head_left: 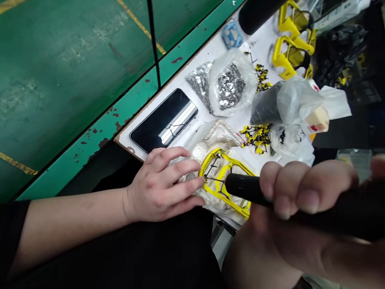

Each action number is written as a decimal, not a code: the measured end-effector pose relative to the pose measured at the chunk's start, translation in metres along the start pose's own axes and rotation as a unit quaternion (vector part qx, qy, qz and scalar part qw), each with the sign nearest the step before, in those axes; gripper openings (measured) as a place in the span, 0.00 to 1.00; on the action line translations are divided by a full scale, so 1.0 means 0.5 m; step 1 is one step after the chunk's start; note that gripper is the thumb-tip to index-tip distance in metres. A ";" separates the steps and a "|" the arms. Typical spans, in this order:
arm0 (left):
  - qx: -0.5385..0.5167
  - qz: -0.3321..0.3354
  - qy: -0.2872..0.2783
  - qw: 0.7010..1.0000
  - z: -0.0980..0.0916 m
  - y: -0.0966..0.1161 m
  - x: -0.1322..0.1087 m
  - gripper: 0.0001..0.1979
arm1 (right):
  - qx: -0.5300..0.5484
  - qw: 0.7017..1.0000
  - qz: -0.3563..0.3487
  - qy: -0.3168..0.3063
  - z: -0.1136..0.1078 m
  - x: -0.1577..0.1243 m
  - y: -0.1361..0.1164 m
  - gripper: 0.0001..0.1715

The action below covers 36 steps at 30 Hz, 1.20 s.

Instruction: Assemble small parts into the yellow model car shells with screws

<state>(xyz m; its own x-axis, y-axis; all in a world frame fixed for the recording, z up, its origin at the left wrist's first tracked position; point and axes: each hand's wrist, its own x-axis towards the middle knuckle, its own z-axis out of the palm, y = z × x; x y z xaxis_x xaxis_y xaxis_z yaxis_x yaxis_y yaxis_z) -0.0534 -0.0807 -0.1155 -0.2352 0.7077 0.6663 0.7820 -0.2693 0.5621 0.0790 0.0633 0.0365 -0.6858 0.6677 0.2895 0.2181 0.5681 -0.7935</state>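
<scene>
Lower centre of the frame: left hand [161, 183], open with fingers spread, pressing flat on a yellow plastic frame [221, 161]. At right, right hand [301, 194] closed firmly around a black cylindrical driver tool [244, 187], its thin metal shaft reaching into the yellow frame. Beneath the frame, crumpled white wrapping [211, 140]. Just left of that, a black smartphone [163, 121] on a white tabletop [228, 53]. Toward upper centre, a clear plastic bag of small silver metal pieces [230, 85]. At upper right, two more yellow plastic frames [288, 57]. Right of centre, a cluster of small black-and-yellow parts [256, 137]. Across the upper left, a green painted surface with yellow lines [62, 72].
</scene>
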 end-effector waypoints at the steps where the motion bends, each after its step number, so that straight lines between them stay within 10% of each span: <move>1: 0.004 0.004 -0.001 1.000 0.000 0.000 0.001 0.19 | 0.048 0.996 -0.003 0.069 0.003 0.001 0.003 0.28; 4: 0.009 0.015 0.002 1.000 -0.002 -0.002 0.002 0.20 | 0.066 0.988 0.019 0.137 -0.024 -0.017 0.031 0.23; 7: 0.008 0.017 -0.008 1.000 -0.003 -0.005 0.003 0.21 | -0.104 0.992 0.057 -0.051 -0.080 -0.063 0.082 0.35; 11: 0.010 0.014 -0.022 1.000 -0.005 -0.008 0.002 0.23 | -0.289 0.925 0.061 -0.239 -0.120 -0.126 0.146 0.68; 20: -0.034 0.008 -0.020 0.999 -0.044 0.072 0.097 0.34 | -0.212 0.974 0.021 0.079 -0.112 -0.188 0.132 0.79; 25: -0.283 -0.065 -0.142 0.946 0.053 0.164 0.202 0.32 | -0.169 0.943 -0.031 0.284 -0.045 -0.223 0.124 0.66; 30: -0.341 -0.075 -0.079 0.934 0.139 0.192 0.235 0.12 | -0.115 0.938 -0.054 0.323 -0.017 -0.279 0.141 0.48; 36: -0.333 0.012 -0.101 0.937 0.149 0.205 0.213 0.07 | -0.114 0.962 -0.037 0.247 -0.059 -0.327 0.174 0.45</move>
<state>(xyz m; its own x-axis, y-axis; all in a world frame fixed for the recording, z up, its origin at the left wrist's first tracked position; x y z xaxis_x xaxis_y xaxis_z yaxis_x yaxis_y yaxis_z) 0.0450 0.0156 -0.0235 -0.0563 0.7873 0.6140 0.2362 -0.5870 0.7744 0.2308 0.0176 -0.0641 -0.3039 0.7372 0.6035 0.3668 0.6752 -0.6400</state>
